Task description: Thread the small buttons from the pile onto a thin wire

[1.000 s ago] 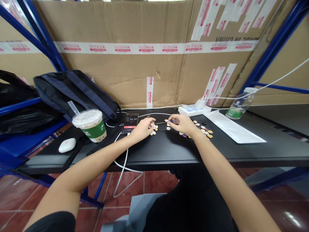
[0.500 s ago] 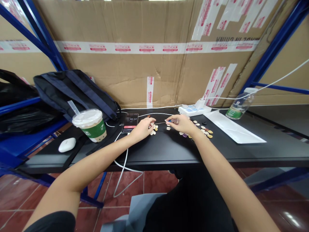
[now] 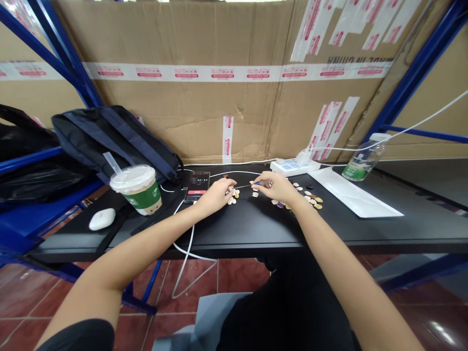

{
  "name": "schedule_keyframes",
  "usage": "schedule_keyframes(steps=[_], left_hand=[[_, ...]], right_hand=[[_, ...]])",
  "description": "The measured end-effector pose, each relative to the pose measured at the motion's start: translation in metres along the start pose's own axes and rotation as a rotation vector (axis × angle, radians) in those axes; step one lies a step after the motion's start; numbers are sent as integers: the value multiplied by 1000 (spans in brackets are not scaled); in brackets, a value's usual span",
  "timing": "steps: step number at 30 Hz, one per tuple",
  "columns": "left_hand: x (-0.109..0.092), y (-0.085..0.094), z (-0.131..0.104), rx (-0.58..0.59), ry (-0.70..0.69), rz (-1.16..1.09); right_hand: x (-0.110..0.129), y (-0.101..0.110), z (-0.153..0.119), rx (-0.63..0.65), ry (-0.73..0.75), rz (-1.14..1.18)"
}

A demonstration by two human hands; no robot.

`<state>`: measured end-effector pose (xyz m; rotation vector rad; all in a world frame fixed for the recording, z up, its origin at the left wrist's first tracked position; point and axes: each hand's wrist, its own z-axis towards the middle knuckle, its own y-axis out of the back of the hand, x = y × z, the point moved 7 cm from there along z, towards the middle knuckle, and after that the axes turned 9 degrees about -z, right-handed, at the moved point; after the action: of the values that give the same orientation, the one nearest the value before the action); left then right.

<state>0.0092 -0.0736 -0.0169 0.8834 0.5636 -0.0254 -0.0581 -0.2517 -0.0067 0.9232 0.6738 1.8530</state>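
Observation:
My right hand (image 3: 275, 186) is closed round the blue end of a thin metal rod (image 3: 244, 186), which points left across the gap between my hands. Its tip reaches the fingertips of my left hand (image 3: 219, 193). Those fingers are pinched beside several small pale oval bead-like pieces (image 3: 234, 200); what they grip is too small to make out. One pale piece (image 3: 255, 194) lies alone just below the rod. More oval pieces in white, yellow, purple and brown (image 3: 313, 200) are scattered under and to the right of my right hand.
On the black tabletop (image 3: 248, 229), left of my hands, are a phone (image 3: 197, 185) on a white cable, a lidded drink cup (image 3: 141, 190), a white earphone case (image 3: 102, 219) and a backpack (image 3: 120, 136). Rightward are a power strip (image 3: 288, 166), white packet (image 3: 354, 192) and bottle (image 3: 363, 158).
My right hand has shifted very slightly, and the blue end of the rod shows a little more. My left hand stays in place.

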Motion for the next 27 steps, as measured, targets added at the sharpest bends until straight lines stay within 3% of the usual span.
schedule_keyframes(steps=[27], left_hand=[[-5,0,-1,12,-34,15]], right_hand=[[1,2,0,-18,9,-4]])
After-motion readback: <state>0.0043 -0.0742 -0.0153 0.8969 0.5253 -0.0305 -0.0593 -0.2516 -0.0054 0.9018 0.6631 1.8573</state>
